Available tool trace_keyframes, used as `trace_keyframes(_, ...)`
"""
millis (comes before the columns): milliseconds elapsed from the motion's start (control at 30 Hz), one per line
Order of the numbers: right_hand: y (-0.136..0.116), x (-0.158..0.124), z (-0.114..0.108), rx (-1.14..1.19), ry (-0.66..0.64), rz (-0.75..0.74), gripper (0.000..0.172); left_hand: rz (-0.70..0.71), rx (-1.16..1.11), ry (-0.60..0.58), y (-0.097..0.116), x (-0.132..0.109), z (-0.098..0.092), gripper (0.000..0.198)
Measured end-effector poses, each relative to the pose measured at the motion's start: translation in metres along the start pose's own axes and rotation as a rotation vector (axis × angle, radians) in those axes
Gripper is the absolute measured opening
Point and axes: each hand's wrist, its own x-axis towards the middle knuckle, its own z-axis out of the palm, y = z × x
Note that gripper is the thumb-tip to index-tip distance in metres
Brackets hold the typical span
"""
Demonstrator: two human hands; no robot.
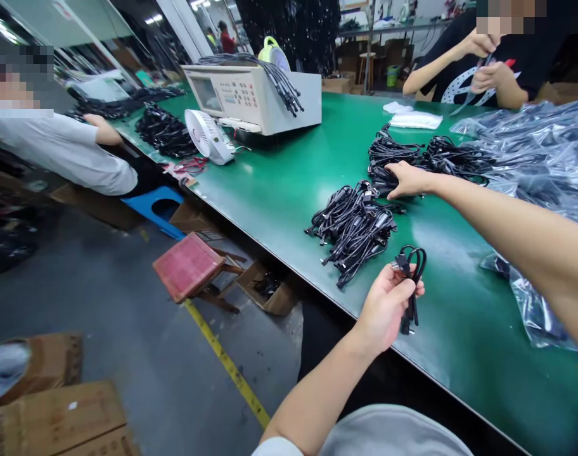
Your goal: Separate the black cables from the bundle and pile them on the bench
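Note:
Near the table's front edge, my left hand [388,301] is closed around a folded black cable [416,269] with connectors at its ends. Farther in, my right hand [407,180] reaches over a pile of black cables [396,152]; its thumb and fingers are spread, and its fingertips touch or nearly touch the cables. Between the hands and to the left lies another heap of bundled black cables [353,228], with plugs showing along its near side. A third dark bunch of cables [453,157] sits just beyond my right wrist.
On the green table [270,190] stand a beige test instrument [251,95] with cables on top and a small white fan [208,136]. Clear plastic bags [545,152] cover the right side. Co-workers sit across and at left. A red-topped stool [189,266] stands on the floor.

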Motion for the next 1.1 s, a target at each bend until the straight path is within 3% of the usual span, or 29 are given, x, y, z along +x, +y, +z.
trace_keyframes(100, 0.001, -0.059, -0.02, 0.036, 0.066, -0.018, 0.063, 0.029, 0.049, 0.009, 0.0, -0.001, -0.001, 0.036)
trace_keyframes(167, -0.004, -0.123, -0.024, 0.093, 0.128, -0.006, 0.035, 0.05, 0.087, 0.011, -0.001, -0.001, -0.001, 0.038)
trace_keyframes(200, -0.007, -0.158, -0.021, 0.229, 0.122, -0.011, 0.03, 0.06, 0.104, 0.009, -0.002, 0.0, 0.0, 0.039)
trace_keyframes(300, -0.017, -0.259, 0.002, 0.565, -0.014, -0.014, 0.038, 0.087, 0.15, -0.014, -0.01, 0.001, 0.005, 0.04)
trace_keyframes(367, -0.021, -0.305, 0.019, 0.607, -0.057, -0.012, 0.049, 0.08, 0.186, -0.058, -0.019, 0.0, 0.008, 0.039)
trace_keyframes(400, -0.021, -0.321, 0.026, 0.573, -0.039, 0.004, 0.042, 0.071, 0.22, -0.088, -0.023, -0.002, 0.009, 0.039)
trace_keyframes(500, -0.018, -0.344, 0.033, 0.477, 0.036, 0.026, 0.016, 0.095, 0.388, -0.152, -0.03, -0.007, 0.014, 0.039)
trace_keyframes(567, -0.015, -0.352, 0.032, 0.498, 0.029, 0.013, 0.012, 0.138, 0.487, -0.158, -0.03, -0.009, 0.017, 0.043)
trace_keyframes(700, -0.012, -0.366, 0.03, 0.683, -0.055, 0.014, 0.018, 0.063, 0.512, -0.171, -0.029, -0.009, 0.021, 0.045)
trace_keyframes(867, -0.012, -0.371, 0.034, 0.938, -0.164, 0.164, 0.031, 0.019, 0.461, -0.131, -0.031, -0.006, 0.02, 0.041)
trace_keyframes(1100, -0.013, -0.367, 0.035, 0.953, -0.143, 0.236, 0.032, 0.012, 0.447, -0.161, -0.034, -0.004, 0.015, 0.041)
